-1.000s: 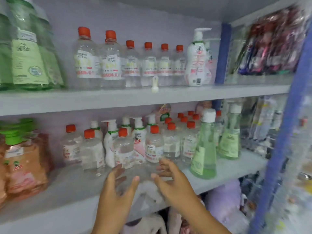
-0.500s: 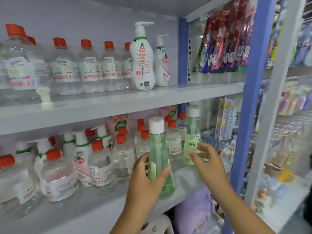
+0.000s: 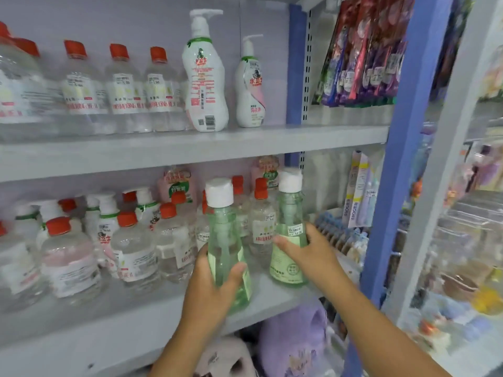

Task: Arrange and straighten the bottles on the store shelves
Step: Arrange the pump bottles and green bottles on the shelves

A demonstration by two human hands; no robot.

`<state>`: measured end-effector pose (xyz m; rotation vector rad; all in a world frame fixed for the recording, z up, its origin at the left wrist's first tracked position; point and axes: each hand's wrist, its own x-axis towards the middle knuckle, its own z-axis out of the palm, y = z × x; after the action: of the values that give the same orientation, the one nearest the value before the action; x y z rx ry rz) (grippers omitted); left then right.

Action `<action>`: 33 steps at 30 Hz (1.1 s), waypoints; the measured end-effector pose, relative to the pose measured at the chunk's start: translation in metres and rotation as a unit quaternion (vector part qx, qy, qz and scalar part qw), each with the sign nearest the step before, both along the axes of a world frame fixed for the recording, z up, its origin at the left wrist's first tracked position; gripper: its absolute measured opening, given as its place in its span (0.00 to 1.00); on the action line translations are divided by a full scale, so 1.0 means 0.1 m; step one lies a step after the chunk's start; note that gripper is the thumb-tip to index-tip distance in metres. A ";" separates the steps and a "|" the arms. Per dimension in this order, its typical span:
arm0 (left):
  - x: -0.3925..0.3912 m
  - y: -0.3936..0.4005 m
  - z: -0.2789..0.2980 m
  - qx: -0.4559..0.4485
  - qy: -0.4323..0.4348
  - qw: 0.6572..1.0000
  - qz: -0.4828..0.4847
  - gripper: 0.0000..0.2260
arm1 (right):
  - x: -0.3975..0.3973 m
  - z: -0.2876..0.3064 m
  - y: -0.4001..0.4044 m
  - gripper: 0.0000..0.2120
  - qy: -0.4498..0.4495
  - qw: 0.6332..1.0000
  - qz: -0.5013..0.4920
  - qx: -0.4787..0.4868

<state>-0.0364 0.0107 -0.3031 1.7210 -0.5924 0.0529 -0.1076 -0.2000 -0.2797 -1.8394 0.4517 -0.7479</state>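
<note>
2 green bottles in hand at the right end of the lower shelf.

The left hand (image 3: 209, 289) wraps the nearer green bottle (image 3: 226, 248) around its lower body, thumb across the front, at the front edge of the lower shelf (image 3: 81, 330); the right hand (image 3: 307, 254) cups the farther green bottle (image 3: 288, 240), fingers curled over its label, deeper in and just beside the red-capped clear bottles (image 3: 261, 221). I judge the step to be lining up this pair. Next, the nearer one looks to need sliding back level with its twin, label forward, without knocking the clear bottles behind. The hands hide both bottles' lower labels, the far-left bottles are blurred, print on most labels is unreadable, and whether the nearer bottle's base sits on the shelf I cannot tell.
</note>
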 end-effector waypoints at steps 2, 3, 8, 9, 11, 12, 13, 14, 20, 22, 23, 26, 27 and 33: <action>-0.06 0.04 0.00 -0.004 0.035 0.999 -0.009 0.20 | -0.12 0.00 0.10 0.16 -0.004 0.999 0.034 -0.005; -0.11 0.07 0.00 0.000 0.038 0.999 -0.006 0.21 | -0.17 -0.01 0.15 0.17 -0.006 0.999 0.049 -0.006; -0.48 0.33 0.01 0.014 0.011 0.999 0.044 0.22 | -0.45 0.01 0.47 0.16 -0.012 0.991 0.132 0.019; -0.57 0.41 0.01 0.008 0.010 0.998 0.059 0.22 | -0.51 0.02 0.54 0.13 -0.014 0.988 0.150 0.022; -0.76 0.59 0.01 -0.009 0.015 0.996 0.088 0.21 | -0.61 0.05 0.70 0.12 -0.026 0.982 0.186 0.031; -0.87 0.70 0.01 -0.015 0.014 0.994 0.103 0.20 | -0.65 0.06 0.78 0.12 -0.030 0.978 0.203 0.035; -0.99 0.83 0.02 -0.020 0.010 0.993 0.118 0.19 | -0.69 0.08 0.87 0.12 -0.030 0.974 0.219 0.039; -1.11 0.97 0.04 -0.024 0.005 0.991 0.133 0.19 | -0.72 0.11 0.97 0.11 -0.029 0.970 0.236 0.048; -1.70 1.74 0.51 -0.042 -0.052 0.971 0.230 0.20 | -0.92 0.42 1.66 0.07 -0.052 0.931 0.346 0.106; -1.79 2.00 0.72 -0.056 -0.057 0.964 0.254 0.21 | -0.97 0.61 1.89 0.08 -0.065 0.917 0.378 0.110; -1.83 2.12 0.84 -0.064 -0.062 0.959 0.269 0.24 | -0.99 0.72 1.99 0.12 -0.073 0.909 0.395 0.110; -1.85 2.47 1.24 -0.081 -0.091 0.938 0.325 0.24 | -1.00 1.09 2.22 0.24 -0.104 0.890 0.432 0.104; -1.87 2.58 1.35 -0.090 -0.099 0.932 0.336 0.24 | -1.00 1.20 2.29 0.28 -0.116 0.883 0.444 0.098; -1.63 3.22 1.96 -0.118 -0.182 0.915 0.340 0.27 | -0.79 1.84 2.94 0.30 -0.212 0.853 0.470 0.082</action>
<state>-0.1989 0.3327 -0.1071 1.6123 -0.2104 0.9183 -0.1866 0.0935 -0.0955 -1.4149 -0.6374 -0.3738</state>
